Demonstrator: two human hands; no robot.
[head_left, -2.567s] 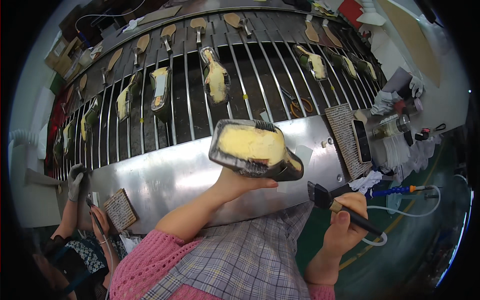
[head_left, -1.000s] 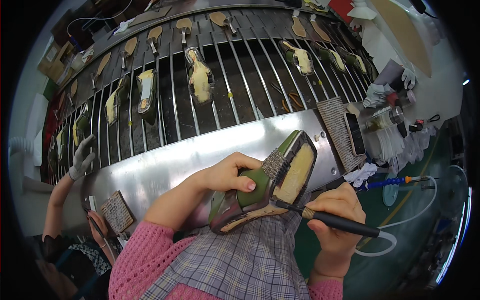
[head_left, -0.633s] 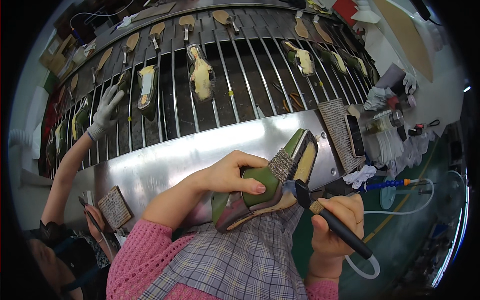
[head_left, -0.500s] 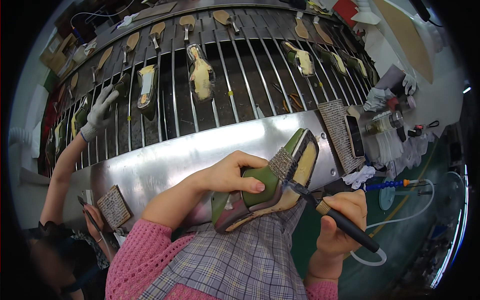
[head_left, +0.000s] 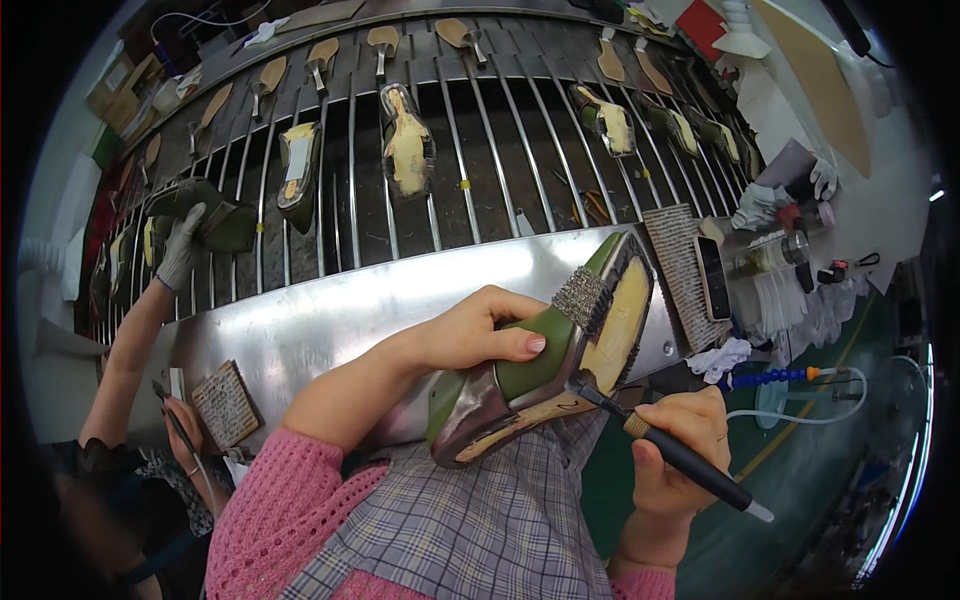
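My left hand (head_left: 486,330) is wrapped around an olive-green shoe upper (head_left: 535,365), held tilted above my lap. A glittery band (head_left: 581,296) crosses the shoe, and its cream-coloured underside (head_left: 618,322) faces up to the right, with a dark edge around it. Between the thumb and fingers of my right hand (head_left: 680,450) is a black-handled brush (head_left: 695,466) with a brass collar. Its dark tip touches or nearly touches the underside's edge near the middle of the shoe; the exact contact is too small to tell.
Beyond the metal ledge (head_left: 350,285), a rack of metal bars (head_left: 470,190) carries several similar shoes and soles. At left, a co-worker's gloved hand (head_left: 180,252) holds a green shoe (head_left: 222,215). A phone (head_left: 711,277) lies by a ribbed pad (head_left: 675,262) at right.
The shoe in my left hand has shifted slightly up and right, its underside turned more into view. The brush tip has moved slightly down along the edge. The co-worker's gloved hand has grasped a shoe.
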